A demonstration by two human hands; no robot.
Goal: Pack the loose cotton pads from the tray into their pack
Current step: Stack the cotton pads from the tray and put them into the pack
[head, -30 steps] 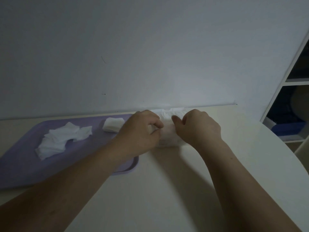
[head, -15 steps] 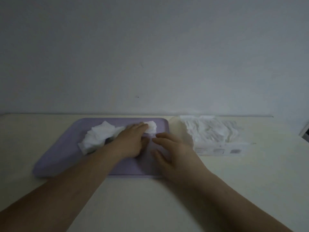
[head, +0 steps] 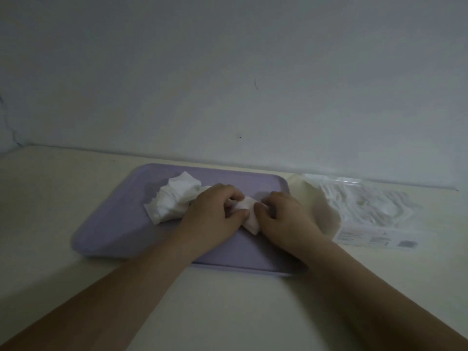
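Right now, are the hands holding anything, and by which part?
A small clump of pads, between both hands: the left hand pinches its left end, the right hand grips its right side.

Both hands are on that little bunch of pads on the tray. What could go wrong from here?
1. The bunch of pads, pinched between the left hand and right hand, looks uneven; one may slip out on the way to the pack.
2. The loose pile lies right beside the left hand; lifting could drag pads off the tray.
3. The pack looks limp and crumpled, so pads may snag going in.
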